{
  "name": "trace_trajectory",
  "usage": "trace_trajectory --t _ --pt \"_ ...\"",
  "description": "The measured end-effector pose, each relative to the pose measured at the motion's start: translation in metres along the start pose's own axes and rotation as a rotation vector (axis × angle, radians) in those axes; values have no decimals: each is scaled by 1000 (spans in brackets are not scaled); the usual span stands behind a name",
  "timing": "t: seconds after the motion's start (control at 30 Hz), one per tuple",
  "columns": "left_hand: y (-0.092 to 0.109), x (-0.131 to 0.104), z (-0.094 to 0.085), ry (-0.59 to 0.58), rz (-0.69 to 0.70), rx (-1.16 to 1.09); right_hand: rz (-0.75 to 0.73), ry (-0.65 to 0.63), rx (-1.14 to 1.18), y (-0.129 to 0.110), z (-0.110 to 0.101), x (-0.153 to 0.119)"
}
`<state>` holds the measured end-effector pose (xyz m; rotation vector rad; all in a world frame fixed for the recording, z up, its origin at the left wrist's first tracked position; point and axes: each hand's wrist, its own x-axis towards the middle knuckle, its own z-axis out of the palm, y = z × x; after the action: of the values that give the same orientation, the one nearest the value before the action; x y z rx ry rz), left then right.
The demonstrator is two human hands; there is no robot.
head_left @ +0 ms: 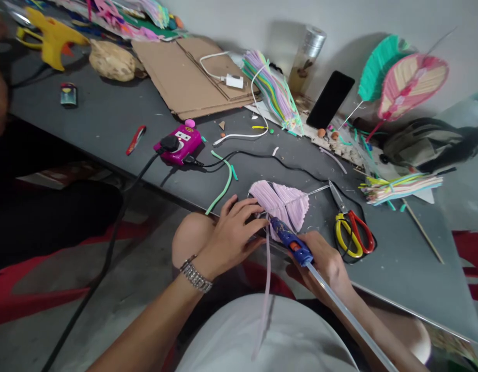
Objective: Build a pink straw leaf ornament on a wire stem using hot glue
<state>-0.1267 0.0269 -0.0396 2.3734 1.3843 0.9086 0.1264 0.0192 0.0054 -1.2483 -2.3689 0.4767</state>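
Note:
A pale pink pipe-cleaner leaf (295, 199) lies at the table's near edge, with a wire stem pointing right. My left hand (234, 232) rests at its left side, the thumb and fingers pinched near the end of a loose pink pipe cleaner (268, 274) that hangs down over my lap. In my right hand (324, 258) is a blue glue gun (291, 240), a long clear glue stick coming out of its back. Its nozzle points at the leaf close to my left fingertips; whether it touches is hard to see.
Scissors (353, 232) with yellow and red handles lie to the right. A purple power socket (179, 144) with black cables sits left. Behind are cardboard (196, 77), a pipe-cleaner bundle (273, 93), a phone (330, 99) and finished leaves (413, 88). Another person sits at far left, near a yellow glue gun (55, 39).

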Motion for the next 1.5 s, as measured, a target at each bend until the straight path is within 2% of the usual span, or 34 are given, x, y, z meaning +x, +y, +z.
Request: trace_trajectory --t 0.13,0.33,0.53,0.8,1.03,1.2,1.33,1.5 --pt "1 1 -1 39 11 -57 10 -15 -8 -2 -1 2" --pt "-1 8 -15 85 -7 -195 -33 -5 -8 -2 -5 2" --pt "-4 24 -14 61 -97 -20 -40 -19 16 2 -4 -2" --pt "-4 45 -12 -10 -91 85 -26 -19 -8 -2 -4 2" --pt "-4 47 -11 -19 -97 114 49 -10 -12 -7 0 3" --pt "-3 47 -11 -42 -104 116 -12 -63 -40 -7 -3 7" --pt "-3 47 -10 -16 -98 114 -41 -61 -84 -6 -2 9" --pt "-3 47 -11 -27 -97 104 -20 -56 -142 -7 0 8"
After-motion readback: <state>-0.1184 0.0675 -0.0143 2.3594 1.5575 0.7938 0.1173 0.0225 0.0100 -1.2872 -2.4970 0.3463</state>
